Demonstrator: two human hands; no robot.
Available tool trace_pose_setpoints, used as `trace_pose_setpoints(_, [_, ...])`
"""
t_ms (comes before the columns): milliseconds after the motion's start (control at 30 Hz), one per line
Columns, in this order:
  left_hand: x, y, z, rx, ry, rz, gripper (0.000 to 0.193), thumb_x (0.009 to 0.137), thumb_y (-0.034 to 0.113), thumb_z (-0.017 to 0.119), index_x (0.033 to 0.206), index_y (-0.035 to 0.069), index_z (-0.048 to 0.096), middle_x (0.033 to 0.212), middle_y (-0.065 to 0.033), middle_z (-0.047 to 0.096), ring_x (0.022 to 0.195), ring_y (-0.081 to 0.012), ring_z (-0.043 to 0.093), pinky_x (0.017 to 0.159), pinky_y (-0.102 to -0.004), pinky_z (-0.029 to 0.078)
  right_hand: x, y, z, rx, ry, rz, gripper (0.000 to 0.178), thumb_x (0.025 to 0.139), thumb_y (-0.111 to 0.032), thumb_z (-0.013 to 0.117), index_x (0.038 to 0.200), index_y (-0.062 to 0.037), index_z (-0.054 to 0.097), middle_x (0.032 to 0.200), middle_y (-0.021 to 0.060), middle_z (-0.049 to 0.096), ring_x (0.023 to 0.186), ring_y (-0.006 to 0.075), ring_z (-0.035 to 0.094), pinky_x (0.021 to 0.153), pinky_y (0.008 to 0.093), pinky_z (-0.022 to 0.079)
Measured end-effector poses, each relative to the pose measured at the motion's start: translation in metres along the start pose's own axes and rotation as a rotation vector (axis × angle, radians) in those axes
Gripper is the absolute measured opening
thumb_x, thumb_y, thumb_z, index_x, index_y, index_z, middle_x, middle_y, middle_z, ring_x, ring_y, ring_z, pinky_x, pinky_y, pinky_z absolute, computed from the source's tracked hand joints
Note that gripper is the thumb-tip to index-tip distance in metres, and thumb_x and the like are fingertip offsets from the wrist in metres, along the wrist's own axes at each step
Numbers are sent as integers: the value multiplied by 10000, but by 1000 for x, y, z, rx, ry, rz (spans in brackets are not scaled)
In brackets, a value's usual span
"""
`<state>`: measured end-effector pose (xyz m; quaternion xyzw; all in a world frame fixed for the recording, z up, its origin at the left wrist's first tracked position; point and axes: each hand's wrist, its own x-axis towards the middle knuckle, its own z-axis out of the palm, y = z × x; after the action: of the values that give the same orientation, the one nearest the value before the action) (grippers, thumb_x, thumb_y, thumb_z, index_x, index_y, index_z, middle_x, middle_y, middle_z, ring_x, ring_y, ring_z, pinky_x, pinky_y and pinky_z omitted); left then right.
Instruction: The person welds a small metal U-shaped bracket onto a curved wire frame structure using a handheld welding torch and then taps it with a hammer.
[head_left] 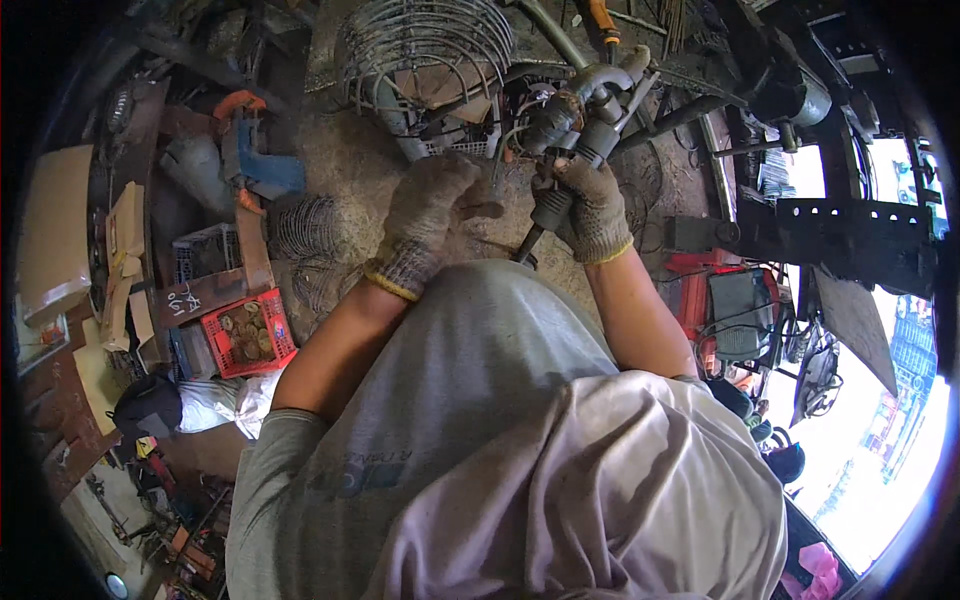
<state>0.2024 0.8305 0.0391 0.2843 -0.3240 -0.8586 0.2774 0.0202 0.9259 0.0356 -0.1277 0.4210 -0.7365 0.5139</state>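
Note:
My right hand, in a knitted work glove with a yellow cuff, is wrapped around a grey metal tool with ribbed round sections. Its upper end joins a cluster of metal cylinders and bars; what kind of tool it is, I cannot tell. My left hand, gloved the same way, hovers to the left of the tool, fingers apart and apparently holding nothing. Beyond my left hand stands a rounded cage of bent wire. Part of the tool's lower end is hidden by my shirt.
Stacked wire rings lie on the floor at left, near a red plastic crate of round pieces. A blue and orange tool stands behind them. Dark perforated metal beams cross the right side. An orange-handled tool is at the top.

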Motion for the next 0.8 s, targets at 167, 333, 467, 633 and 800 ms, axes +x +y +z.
trace_pose_setpoints(167, [-7, 10, -2, 199, -49, -48, 244, 927, 186, 674, 1109, 28, 632, 1000, -88, 669, 858, -214, 677, 785, -402, 587, -2, -2, -2, 14, -42, 20, 381, 814, -115, 705, 1150, -4, 564, 907, 77, 635, 781, 174, 625, 709, 311, 537])
trace_pose_setpoints(333, [-17, 17, 34, 1018, 33, 436, 234, 899, 254, 692, 995, 42, 670, 842, -74, 684, 756, -186, 677, 686, -336, 547, -3, -1, 19, 3, 64, -12, 338, 837, -83, 666, 1147, 3, 563, 909, 99, 648, 797, 205, 654, 708, 331, 556])
trace_pose_setpoints(467, [-7, 22, 47, 1264, -93, 503, 303, 858, 261, 748, 1049, 39, 670, 833, -105, 685, 728, -204, 672, 674, -327, 530, 4, 17, 18, -117, 151, 16, 337, 815, -148, 706, 1102, -10, 595, 912, 82, 661, 781, 180, 649, 706, 332, 552])
trace_pose_setpoints(633, [1, 18, 47, 1379, -69, 452, 273, 858, 269, 734, 1039, 72, 679, 906, -133, 699, 799, -281, 700, 707, -386, 542, 9, 34, 18, -264, 274, -36, 379, 780, -169, 727, 1101, -16, 597, 906, 77, 663, 767, 180, 637, 710, 325, 537])
trace_pose_setpoints(800, [1, 15, 44, 1375, -18, 412, 247, 869, 247, 701, 1049, 80, 674, 955, -140, 706, 870, -323, 702, 744, -418, 543, 4, 32, 28, -415, 353, -93, 263, 836, -141, 681, 1052, -15, 601, 932, 95, 666, 783, 202, 660, 729, 325, 550])
